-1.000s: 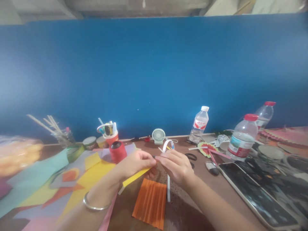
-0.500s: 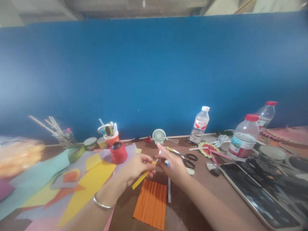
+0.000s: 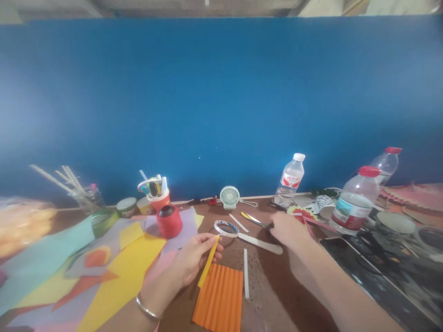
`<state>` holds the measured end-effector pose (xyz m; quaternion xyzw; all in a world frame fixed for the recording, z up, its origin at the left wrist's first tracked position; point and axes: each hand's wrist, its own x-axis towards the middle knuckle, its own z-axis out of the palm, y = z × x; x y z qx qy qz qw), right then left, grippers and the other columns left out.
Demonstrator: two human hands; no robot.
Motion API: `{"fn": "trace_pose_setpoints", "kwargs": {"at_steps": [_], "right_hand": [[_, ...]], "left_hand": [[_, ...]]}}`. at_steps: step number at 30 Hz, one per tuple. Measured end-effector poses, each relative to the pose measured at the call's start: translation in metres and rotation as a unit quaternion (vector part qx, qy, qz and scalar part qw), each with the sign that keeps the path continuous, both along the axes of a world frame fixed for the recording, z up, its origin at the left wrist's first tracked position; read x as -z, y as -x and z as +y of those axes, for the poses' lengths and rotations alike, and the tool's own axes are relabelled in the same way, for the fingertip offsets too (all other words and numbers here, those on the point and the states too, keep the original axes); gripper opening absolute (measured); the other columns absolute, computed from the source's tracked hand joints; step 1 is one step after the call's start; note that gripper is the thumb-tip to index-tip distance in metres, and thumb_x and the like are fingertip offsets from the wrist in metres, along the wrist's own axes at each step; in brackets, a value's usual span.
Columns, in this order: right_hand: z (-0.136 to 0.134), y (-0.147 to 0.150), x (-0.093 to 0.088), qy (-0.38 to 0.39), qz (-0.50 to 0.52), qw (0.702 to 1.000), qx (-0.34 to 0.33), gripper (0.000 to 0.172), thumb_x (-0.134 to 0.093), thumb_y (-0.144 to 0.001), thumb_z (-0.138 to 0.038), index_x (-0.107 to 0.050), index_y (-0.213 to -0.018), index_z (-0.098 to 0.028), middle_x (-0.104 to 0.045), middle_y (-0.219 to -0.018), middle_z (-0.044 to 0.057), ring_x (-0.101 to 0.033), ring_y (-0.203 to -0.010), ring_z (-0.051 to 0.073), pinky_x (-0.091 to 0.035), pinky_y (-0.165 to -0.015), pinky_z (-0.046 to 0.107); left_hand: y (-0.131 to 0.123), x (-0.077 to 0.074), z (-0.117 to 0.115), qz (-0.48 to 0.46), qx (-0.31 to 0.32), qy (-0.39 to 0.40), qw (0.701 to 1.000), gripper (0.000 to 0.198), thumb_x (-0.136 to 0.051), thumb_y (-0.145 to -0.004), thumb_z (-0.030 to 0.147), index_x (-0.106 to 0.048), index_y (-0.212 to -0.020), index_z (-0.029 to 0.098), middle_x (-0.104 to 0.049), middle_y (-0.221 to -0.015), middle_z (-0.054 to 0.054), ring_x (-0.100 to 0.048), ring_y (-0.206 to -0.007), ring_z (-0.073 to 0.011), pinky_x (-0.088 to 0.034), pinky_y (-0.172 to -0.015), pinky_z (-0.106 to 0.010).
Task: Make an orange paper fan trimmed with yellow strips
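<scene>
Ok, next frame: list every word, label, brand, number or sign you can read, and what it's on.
No text reads clearly.
White-capped bottle: label with red marks on white, too blurred to read.
Large red-capped bottle: blue, white and red label, too blurred to read.
Tape ring: blue print on its inside, too small to make out as words or pattern.

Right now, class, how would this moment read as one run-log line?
Left hand: pinching narrow yellow paper strip | Right hand: at black-handled metal scissors, grip hidden | Nearby: ridged orange rectangular sheet
</scene>
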<state>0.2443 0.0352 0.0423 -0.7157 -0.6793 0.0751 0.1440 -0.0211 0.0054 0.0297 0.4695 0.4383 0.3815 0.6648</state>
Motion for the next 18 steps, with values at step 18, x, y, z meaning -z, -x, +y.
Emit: {"fn": "trace_pose_setpoints", "kwargs": {"at_steps": [18], "right_hand": [[-0.008,-0.019,-0.011,0.162,0.297,0.933,-0.12,0.019,-0.061,-0.059,-0.02,-0.059,-0.078,-0.018,-0.062,-0.069,0.001,-0.055,-0.061,0.015,-0.037,-0.05,0.021]], "left_hand": [[-0.004,0.007,0.002,-0.037,-0.053,-0.028,0.998,0.017,-0.065,-0.07,0.024,-0.067,-0.086,0.021,-0.063,-0.076,-0.001,-0.057,-0.065,-0.0113,-0.044,-0.066,-0.022]]}}
